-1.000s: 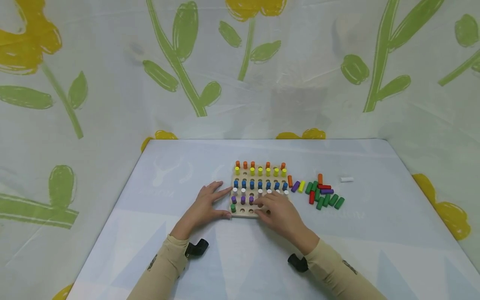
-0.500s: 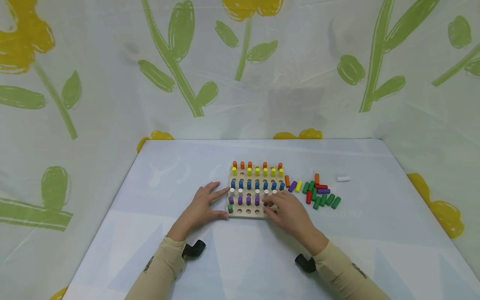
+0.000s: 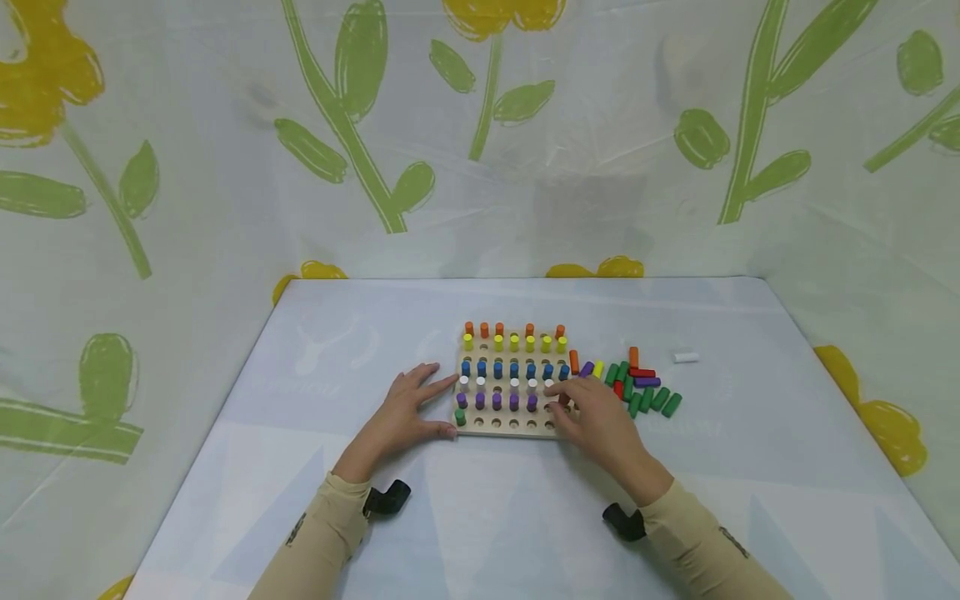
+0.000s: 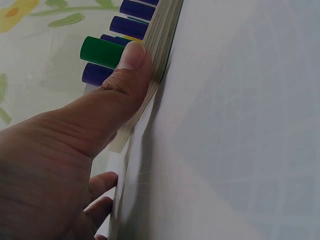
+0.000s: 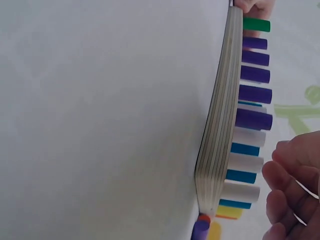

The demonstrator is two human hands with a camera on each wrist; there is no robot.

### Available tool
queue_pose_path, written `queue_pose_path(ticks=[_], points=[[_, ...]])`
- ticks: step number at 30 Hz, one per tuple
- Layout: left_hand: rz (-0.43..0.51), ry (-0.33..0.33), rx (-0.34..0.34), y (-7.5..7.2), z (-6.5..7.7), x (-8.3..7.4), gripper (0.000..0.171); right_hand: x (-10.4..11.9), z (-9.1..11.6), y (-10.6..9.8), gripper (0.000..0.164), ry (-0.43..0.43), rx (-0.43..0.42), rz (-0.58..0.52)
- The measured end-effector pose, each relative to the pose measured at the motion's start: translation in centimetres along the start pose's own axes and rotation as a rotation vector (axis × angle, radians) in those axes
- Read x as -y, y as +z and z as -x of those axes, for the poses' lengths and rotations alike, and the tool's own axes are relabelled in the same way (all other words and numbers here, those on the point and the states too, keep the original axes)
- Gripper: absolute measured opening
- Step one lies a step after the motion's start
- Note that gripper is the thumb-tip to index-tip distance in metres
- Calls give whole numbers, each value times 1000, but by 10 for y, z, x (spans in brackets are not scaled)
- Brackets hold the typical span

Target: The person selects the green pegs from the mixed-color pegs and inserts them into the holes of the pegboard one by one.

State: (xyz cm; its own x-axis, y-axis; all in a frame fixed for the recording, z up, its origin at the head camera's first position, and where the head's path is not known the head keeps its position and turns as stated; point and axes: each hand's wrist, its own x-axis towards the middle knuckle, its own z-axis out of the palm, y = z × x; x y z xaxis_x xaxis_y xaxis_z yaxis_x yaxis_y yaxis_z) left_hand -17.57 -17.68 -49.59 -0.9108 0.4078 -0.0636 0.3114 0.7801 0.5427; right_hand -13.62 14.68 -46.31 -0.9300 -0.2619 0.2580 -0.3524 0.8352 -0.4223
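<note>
A wooden pegboard (image 3: 487,432) holds rows of upright orange, yellow, blue, white and purple pegs. One green peg (image 3: 461,417) stands at its near left corner. My left hand (image 3: 397,421) steadies the board's left side, its thumb (image 4: 134,56) on the edge beside the green peg and the other fingers spread. Over the right end of the purple pegs (image 3: 497,402) hovers my right hand (image 3: 600,417), thumb and forefinger apart. In the right wrist view its loosely bent fingers (image 5: 277,175) show no peg between them, just off the white pegs (image 5: 245,163).
Loose pegs lie right of the board: several green pegs (image 3: 647,400), red, purple, yellow and orange ones. A white peg (image 3: 686,357) lies farther right. The nearest row of holes (image 3: 513,422) shows bare holes beside the green peg.
My right hand has moved right along the purple row, and more upright purple pegs now show behind it. My left hand keeps its place on the board. The head view has shifted slightly.
</note>
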Motion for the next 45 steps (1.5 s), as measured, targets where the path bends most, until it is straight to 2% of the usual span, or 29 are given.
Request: queue_pose_path(ticks=[12, 31, 36, 45], points=[[-3, -2, 0, 0, 0, 1, 92, -15, -1, -8, 16, 97, 8, 8], [1, -25, -1, 2, -1, 2, 93, -40, -4, -15, 23, 176, 16, 21], [4, -22, -2, 2, 0, 2, 93, -52, -7, -15, 30, 217, 4, 64], [6, -10, -2, 0, 0, -1, 92, -66, -10, -17, 40, 228, -27, 139]])
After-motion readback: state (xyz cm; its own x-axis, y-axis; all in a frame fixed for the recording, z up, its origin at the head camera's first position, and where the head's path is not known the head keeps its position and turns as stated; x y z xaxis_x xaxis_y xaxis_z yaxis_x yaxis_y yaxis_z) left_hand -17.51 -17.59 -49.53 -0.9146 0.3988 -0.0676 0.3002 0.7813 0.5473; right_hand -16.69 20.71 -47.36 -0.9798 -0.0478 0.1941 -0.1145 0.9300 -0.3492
